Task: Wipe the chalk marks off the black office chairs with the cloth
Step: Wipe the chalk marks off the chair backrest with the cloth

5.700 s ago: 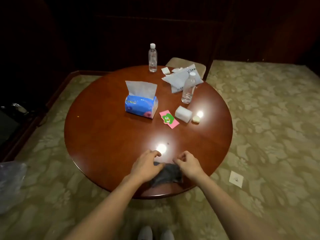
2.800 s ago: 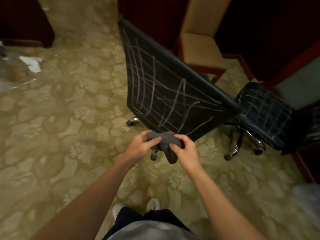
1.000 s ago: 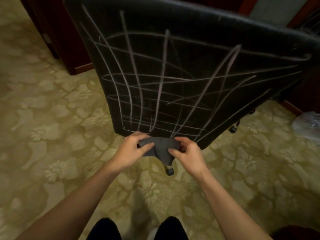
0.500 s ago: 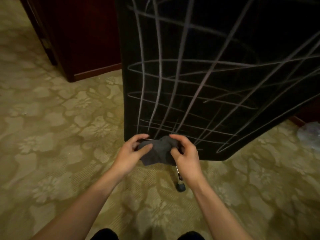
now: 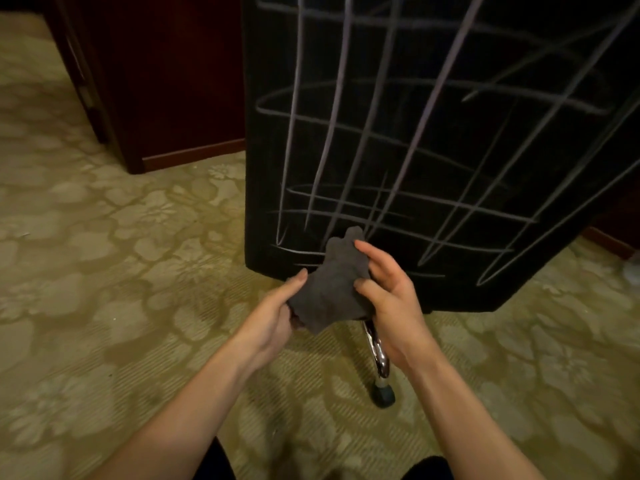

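The back of a black office chair fills the upper right of the head view, crossed by many white chalk lines. A dark grey cloth hangs crumpled just in front of the backrest's lower edge. My left hand pinches the cloth's left edge between thumb and fingers. My right hand holds its right side, thumb pressed on the cloth and fingers spread behind it. The cloth's top corner overlaps the lowest chalk lines; whether it touches the chair I cannot tell.
A chrome chair leg with a black caster pokes out below the backrest, right under my right wrist. Dark wooden furniture stands behind on the left. Patterned beige carpet covers the floor. Something pale lies at the right edge.
I have moved closer to the chair and the backrest looms larger. The cloth has been spread from a tight bundle into a looser sheet, and my right hand's fingers have opened out.
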Available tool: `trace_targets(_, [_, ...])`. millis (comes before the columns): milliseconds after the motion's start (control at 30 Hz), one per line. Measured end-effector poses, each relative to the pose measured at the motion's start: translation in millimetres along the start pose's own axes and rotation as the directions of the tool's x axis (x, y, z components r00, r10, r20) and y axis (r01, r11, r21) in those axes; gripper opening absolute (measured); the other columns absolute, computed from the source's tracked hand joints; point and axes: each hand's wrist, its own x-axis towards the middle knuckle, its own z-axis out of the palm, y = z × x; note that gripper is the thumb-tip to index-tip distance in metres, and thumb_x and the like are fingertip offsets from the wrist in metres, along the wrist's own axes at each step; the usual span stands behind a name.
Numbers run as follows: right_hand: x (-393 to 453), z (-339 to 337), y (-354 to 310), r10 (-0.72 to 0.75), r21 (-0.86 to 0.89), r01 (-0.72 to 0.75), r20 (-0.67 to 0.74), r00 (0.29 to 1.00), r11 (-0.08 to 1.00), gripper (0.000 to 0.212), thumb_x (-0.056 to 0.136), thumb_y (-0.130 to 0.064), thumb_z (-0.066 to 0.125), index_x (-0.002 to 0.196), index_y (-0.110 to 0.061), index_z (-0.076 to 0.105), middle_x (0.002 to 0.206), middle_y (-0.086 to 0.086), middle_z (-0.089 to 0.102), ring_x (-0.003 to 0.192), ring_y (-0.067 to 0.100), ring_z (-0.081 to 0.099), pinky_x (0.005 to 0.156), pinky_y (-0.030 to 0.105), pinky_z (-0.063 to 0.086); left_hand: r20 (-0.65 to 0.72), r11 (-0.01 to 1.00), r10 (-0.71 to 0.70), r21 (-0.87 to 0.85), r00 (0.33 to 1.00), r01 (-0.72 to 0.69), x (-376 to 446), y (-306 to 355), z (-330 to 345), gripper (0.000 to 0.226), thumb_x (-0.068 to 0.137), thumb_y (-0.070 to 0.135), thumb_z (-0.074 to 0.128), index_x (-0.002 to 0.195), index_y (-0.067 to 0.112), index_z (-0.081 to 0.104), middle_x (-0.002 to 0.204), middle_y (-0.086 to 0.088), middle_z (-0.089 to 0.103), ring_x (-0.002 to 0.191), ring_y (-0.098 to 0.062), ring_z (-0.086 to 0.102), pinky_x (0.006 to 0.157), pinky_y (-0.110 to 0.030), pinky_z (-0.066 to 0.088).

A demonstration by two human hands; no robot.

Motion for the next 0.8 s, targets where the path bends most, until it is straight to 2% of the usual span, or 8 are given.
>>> trace_targets(133, [-3.5,-5.1,24.3,0.000,0.044,0.002,-0.048,0.999,0.999,0.046,0.094,0.010,0.049,0.130,-0.017,0.058,0.118,0.003,0.071,0.114,0.018,0.065,0.101,0.044,0.051,-0.027,0.976,0.196,0.097,0.980,-0.193,4.7,-6.5,-11.9,0.046,0.083,0.023,0.067,0.124,0.003,0.064,0.120,-0.015,0.071,0.116,-0.029,0.066,0.099,-0.041,0.051])
trace_targets(300, [-7.8,0.5,30.3,0.026,-0.051,-0.028,-0.034,0.999,0.998,0.046,0.088,0.004,0.065,0.127,-0.020,0.060,0.116,0.003,0.071,0.111,0.018,0.067,0.097,0.042,0.054,0.101,0.862,0.346,0.357,0.933,-0.359,-9.7,4.8,-17.6,0.031,0.093,0.006,0.062,0.123,0.016,0.061,0.113,-0.001,0.074,0.106,-0.014,0.070,0.082,-0.025,0.057])
trace_targets(400, [-5.3,4.5,28.6,-0.063,-0.256,0.068,0.028,0.998,0.964,0.054,0.084,0.005,0.070,0.126,-0.026,0.058,0.120,-0.001,0.068,0.114,0.013,0.064,0.097,0.037,0.054,0.191,0.703,0.429,0.544,0.883,-0.459,-6.3,19.5,-29.3,0.029,0.092,0.004,0.066,0.115,0.022,0.062,0.108,0.006,0.074,0.105,-0.011,0.069,0.083,-0.023,0.054])
trace_targets(500, [-4.3,13.1,32.5,-0.151,-0.461,0.137,0.007,0.988,0.877,0.055,0.086,-0.003,0.071,0.131,-0.029,0.056,0.120,-0.010,0.065,0.113,0.003,0.062,0.096,0.029,0.054,0.212,0.529,0.534,0.671,0.818,-0.519,-2.7,28.7,-38.3,0.023,0.090,0.007,0.070,0.097,0.028,0.066,0.094,0.011,0.075,0.091,-0.007,0.071,0.078,-0.022,0.052])
trace_targets(600, [-10.1,24.2,36.6,-0.294,-0.638,0.194,-0.053,0.954,0.745,0.044,0.086,-0.010,0.073,0.125,-0.028,0.061,0.105,-0.022,0.062,0.101,-0.007,0.061,0.089,0.020,0.054,0.232,0.267,0.688,0.801,0.688,-0.536,-1.0,25.6,-44.3,0.021,0.087,0.012,0.075,0.088,0.030,0.065,0.094,0.018,0.064,0.093,-0.004,0.062,0.079,-0.013,0.045])
trace_targets(667, [-11.4,29.4,35.6,-0.371,-0.729,0.218,-0.054,0.927,0.650,0.032,0.088,-0.014,0.071,0.115,-0.029,0.063,0.101,-0.020,0.060,0.093,-0.008,0.058,0.080,0.014,0.052,0.237,0.077,0.780,0.883,0.580,-0.464,-0.2,22.4,-48.1,0.015,0.084,0.017,0.078,0.092,0.022,0.066,0.103,0.018,0.050,0.101,-0.004,0.050,0.086,-0.006,0.037])
trace_targets(733, [-9.3,31.8,34.5,-0.392,-0.792,0.204,-0.049,0.919,0.576,0.023,0.090,-0.022,0.069,0.109,-0.032,0.062,0.101,-0.016,0.053,0.087,-0.007,0.052,0.071,0.007,0.044,0.223,0.015,0.818,0.913,0.530,-0.408,1.9,20.0,-52.5,0.017,0.083,0.019,0.079,0.096,0.014,0.068,0.108,0.011,0.045,0.104,-0.006,0.044,0.087,-0.001,0.032])
trace_targets(800, [-4.4,31.9,36.6,-0.368,-0.793,0.179,-0.060,0.928,0.583,0.018,0.092,-0.026,0.067,0.106,-0.034,0.058,0.102,-0.015,0.046,0.085,-0.006,0.049,0.070,0.005,0.042,0.197,0.055,0.825,0.905,0.530,-0.422,2.3,18.9,-54.3,0.018,0.085,0.020,0.078,0.098,0.012,0.069,0.112,0.009,0.048,0.102,-0.005,0.050,0.083,0.000,0.035])
